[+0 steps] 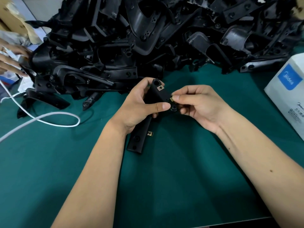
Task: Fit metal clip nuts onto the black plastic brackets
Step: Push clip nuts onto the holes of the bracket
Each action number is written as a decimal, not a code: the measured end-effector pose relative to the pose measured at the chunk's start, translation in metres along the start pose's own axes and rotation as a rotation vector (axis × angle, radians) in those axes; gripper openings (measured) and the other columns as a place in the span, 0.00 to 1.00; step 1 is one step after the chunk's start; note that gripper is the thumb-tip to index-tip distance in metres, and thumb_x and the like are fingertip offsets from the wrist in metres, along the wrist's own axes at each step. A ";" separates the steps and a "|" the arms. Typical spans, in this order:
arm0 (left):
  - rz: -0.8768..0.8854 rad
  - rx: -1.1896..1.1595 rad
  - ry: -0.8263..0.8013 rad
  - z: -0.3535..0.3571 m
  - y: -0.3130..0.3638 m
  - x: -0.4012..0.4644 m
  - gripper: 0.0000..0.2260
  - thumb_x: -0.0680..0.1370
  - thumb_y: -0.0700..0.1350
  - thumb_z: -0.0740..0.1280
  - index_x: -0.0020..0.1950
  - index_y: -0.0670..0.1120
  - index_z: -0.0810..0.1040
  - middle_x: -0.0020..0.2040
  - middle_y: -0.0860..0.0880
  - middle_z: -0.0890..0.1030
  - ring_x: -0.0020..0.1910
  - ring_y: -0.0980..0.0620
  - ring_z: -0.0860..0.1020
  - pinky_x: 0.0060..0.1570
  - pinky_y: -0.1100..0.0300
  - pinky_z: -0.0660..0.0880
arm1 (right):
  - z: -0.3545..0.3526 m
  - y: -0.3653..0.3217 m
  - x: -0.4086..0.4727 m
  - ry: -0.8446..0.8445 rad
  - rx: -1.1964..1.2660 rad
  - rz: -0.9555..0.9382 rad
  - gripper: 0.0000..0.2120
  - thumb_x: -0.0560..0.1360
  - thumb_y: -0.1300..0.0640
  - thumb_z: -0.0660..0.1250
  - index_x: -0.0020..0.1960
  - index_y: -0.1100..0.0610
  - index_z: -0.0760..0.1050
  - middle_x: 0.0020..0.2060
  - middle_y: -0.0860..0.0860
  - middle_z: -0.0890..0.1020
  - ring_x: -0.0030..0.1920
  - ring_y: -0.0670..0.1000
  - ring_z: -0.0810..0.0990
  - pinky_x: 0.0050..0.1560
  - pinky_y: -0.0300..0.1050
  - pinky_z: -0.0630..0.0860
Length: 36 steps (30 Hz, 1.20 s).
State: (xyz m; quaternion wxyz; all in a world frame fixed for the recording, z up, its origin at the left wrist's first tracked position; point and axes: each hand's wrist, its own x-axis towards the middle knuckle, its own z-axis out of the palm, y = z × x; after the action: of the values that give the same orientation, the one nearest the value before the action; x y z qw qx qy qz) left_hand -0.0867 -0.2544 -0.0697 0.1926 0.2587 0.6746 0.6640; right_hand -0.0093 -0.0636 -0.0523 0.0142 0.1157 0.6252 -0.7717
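Note:
My left hand [141,106] grips a long black plastic bracket [158,93] in mid-air over the green mat, thumb across its front. One metal clip nut [159,87] sits on the bracket's upper end. My right hand [197,104] pinches a second clip nut [172,98] between thumb and forefinger, right against the bracket's edge. The bracket's lower end [136,142] pokes out below my left wrist, and a further clip nut [149,133] shows at its side.
A big heap of black plastic brackets [148,38] fills the back of the green mat [164,178]. A white cable [54,119] loops at the left. A white box [289,92] stands at the right edge. Another person's hands [13,58] work at the far left.

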 end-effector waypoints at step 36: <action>0.281 -0.131 -0.487 0.454 0.082 -0.037 0.09 0.77 0.32 0.73 0.57 0.36 0.81 0.50 0.43 0.84 0.50 0.49 0.82 0.58 0.53 0.79 | -0.221 0.011 -0.330 0.937 0.126 -0.607 0.14 0.76 0.68 0.67 0.44 0.50 0.69 0.27 0.44 0.77 0.22 0.43 0.68 0.22 0.33 0.62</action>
State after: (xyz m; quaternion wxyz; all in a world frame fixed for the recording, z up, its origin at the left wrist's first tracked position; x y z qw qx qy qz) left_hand 0.2240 0.0840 -0.0113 0.2714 0.4886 0.5218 0.6445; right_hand 0.3495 0.1069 -0.0403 -0.4946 0.2616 0.5228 -0.6432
